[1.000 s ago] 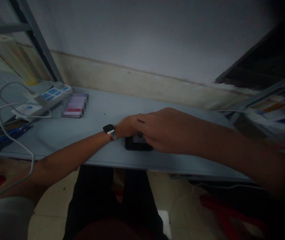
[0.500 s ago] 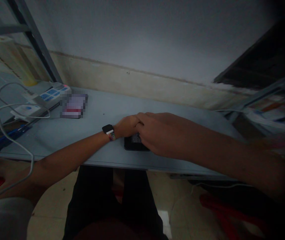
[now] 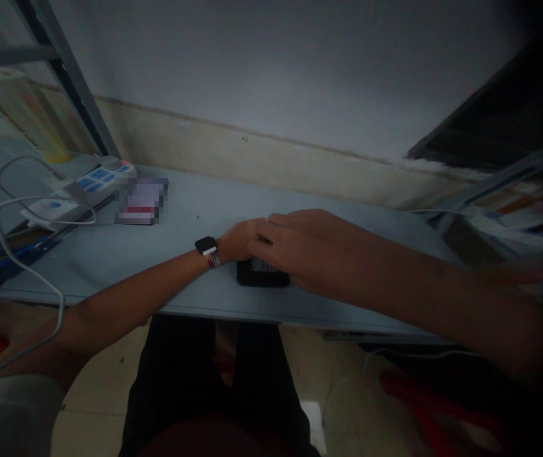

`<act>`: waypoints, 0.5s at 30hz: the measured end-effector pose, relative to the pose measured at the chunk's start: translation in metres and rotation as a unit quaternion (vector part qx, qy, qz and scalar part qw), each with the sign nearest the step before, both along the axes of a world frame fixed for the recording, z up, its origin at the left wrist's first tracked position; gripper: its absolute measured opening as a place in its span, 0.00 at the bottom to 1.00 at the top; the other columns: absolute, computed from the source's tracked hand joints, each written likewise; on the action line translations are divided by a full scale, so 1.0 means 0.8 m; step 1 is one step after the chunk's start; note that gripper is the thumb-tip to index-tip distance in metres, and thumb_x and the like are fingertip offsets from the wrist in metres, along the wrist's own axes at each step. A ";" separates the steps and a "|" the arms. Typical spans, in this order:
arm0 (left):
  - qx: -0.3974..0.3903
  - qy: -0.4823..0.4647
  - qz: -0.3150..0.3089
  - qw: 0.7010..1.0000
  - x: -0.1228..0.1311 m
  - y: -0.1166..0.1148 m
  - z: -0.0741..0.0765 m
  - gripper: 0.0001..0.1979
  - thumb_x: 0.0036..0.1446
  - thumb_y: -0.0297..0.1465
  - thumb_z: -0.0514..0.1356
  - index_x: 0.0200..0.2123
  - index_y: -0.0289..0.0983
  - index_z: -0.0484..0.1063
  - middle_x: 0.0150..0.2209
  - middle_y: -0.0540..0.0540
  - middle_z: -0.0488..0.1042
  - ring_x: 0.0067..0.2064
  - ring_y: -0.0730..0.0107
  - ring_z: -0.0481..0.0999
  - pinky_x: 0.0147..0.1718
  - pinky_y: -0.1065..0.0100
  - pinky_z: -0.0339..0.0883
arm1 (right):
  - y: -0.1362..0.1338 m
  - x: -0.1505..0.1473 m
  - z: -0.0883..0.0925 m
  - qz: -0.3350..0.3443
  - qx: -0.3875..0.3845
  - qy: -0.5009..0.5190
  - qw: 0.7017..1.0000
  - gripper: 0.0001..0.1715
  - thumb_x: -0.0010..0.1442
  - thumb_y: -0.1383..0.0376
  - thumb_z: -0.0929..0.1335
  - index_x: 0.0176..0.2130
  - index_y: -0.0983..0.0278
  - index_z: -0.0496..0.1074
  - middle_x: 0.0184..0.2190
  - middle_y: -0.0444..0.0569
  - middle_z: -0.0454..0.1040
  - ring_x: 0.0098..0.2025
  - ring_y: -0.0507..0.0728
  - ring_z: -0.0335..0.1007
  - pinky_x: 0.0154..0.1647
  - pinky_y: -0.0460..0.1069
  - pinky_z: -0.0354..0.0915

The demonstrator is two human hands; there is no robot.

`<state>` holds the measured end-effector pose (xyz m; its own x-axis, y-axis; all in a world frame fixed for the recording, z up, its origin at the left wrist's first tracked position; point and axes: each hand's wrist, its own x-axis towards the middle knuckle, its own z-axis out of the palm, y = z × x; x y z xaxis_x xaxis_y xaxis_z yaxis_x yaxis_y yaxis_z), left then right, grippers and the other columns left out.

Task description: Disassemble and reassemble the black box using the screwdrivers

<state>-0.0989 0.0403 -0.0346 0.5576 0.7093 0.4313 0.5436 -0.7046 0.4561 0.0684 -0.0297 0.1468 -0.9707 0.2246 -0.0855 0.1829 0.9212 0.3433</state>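
Both hands meet over a small black device (image 3: 262, 274) lying flat on the table (image 3: 181, 216) near its front edge. Left hand (image 3: 240, 241), w/ wristwatch (image 3: 208, 249), touches its left end; right hand (image 3: 300, 251) lies over the top, fingers curled. Can't tell if either actually grips it. Power strip (image 3: 95, 181) sits far left of the hands.

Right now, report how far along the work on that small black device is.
Done: the small black device lies flat on the grey table near its front edge. In hand: the left hand, smartwatch on its wrist, and the right hand both rest on it, covering most of its top. Left: the hands hide what they do, so no finished step shows. The power strip stands apart.
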 end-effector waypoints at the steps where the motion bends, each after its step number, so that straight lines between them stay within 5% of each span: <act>1: -0.003 -0.003 -0.002 1.000 0.000 0.000 0.001 0.05 0.66 0.24 0.63 0.42 0.36 0.80 0.43 0.44 0.84 0.46 0.63 0.83 0.45 0.64 0.81 | 0.001 0.001 -0.001 0.006 0.000 0.005 1.000 0.13 0.69 0.77 0.68 0.50 0.65 0.76 0.41 0.53 0.81 0.40 0.60 0.73 0.35 0.54 0.56; 9: -0.004 -0.011 -0.014 1.000 -0.002 -0.002 0.002 0.06 0.66 0.22 0.65 0.43 0.35 0.82 0.49 0.42 0.85 0.50 0.61 0.84 0.49 0.63 0.82 | 0.001 0.002 0.004 0.009 0.015 0.007 1.000 0.15 0.69 0.78 0.68 0.52 0.65 0.75 0.41 0.53 0.81 0.39 0.60 0.72 0.34 0.54 0.53; 15: 0.022 -0.024 -0.001 0.999 0.001 -0.003 0.006 0.06 0.66 0.23 0.64 0.42 0.37 0.82 0.43 0.45 0.86 0.46 0.65 0.85 0.46 0.66 0.82 | 0.008 0.013 0.002 0.027 0.004 0.032 0.999 0.17 0.69 0.79 0.66 0.53 0.64 0.74 0.40 0.51 0.79 0.39 0.59 0.71 0.36 0.54 0.55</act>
